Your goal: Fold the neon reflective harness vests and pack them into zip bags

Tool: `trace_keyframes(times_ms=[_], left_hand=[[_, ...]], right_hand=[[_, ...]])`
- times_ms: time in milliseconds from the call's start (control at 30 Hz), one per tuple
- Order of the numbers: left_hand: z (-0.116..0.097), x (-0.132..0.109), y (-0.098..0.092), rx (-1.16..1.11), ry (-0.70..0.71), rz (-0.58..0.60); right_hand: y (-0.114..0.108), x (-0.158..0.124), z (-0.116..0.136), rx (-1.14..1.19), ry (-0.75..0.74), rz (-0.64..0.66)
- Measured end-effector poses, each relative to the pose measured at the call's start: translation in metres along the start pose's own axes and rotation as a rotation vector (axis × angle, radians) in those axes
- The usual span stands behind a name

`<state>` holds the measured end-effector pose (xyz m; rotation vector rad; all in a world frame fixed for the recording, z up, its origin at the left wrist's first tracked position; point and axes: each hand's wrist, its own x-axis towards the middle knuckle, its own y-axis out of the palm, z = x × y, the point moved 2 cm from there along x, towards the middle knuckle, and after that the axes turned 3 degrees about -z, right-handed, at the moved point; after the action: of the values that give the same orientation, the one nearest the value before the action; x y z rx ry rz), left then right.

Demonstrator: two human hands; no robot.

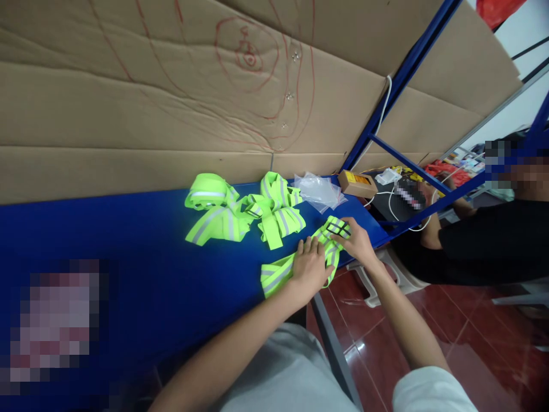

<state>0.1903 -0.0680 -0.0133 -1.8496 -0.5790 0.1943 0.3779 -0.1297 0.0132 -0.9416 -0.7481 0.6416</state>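
A neon yellow-green reflective strap [277, 273] with a grey stripe lies bunched at the front edge of the blue table. My left hand [309, 264] rests flat on it, fingers stretched out. At the strap's right end my right hand [359, 242] pinches the fabric between thumb and fingers, beside a black buckle [338, 229]. Part of the strap is hidden under my hands, and a loop hangs at the table edge. Just behind lie more reflective straps in a loose pile [278, 220] and a rolled bundle [208, 191].
Clear plastic bags [319, 191] and a brown cardboard box [358, 184] lie at the back right of the blue table [141, 269]. Cardboard lines the wall behind. A blue metal frame post [398, 83] rises at right. Beyond it another person [480, 240] sits at a workspace.
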Motion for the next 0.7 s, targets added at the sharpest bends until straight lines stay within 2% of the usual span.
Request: trace_keyframes(times_ms=[100, 167, 267, 433, 533, 700], left_hand=[[0.003, 0.011, 0.004, -0.014, 0.022, -0.016], [0.002, 0.016, 0.007, -0.019, 0.015, -0.028], [0.000, 0.020, 0.012, -0.032, 0.003, -0.041], [0.002, 0.021, 0.013, -0.065, 0.012, -0.047], [0.003, 0.014, 0.005, -0.076, 0.031, -0.047], [-0.007, -0.020, -0.001, -0.056, 0.022, -0.025]], right_hand=[[0.005, -0.005, 0.010, -0.092, -0.082, -0.077], [0.011, -0.011, 0.017, -0.138, -0.151, -0.076], [0.016, -0.022, 0.021, -0.179, -0.256, -0.027], [0.002, -0.035, 0.021, -0.136, -0.394, 0.078], [-0.002, -0.037, 0.019, -0.066, -0.413, 0.100], [0.010, -0.036, 0.014, 0.083, -0.409, 0.120]])
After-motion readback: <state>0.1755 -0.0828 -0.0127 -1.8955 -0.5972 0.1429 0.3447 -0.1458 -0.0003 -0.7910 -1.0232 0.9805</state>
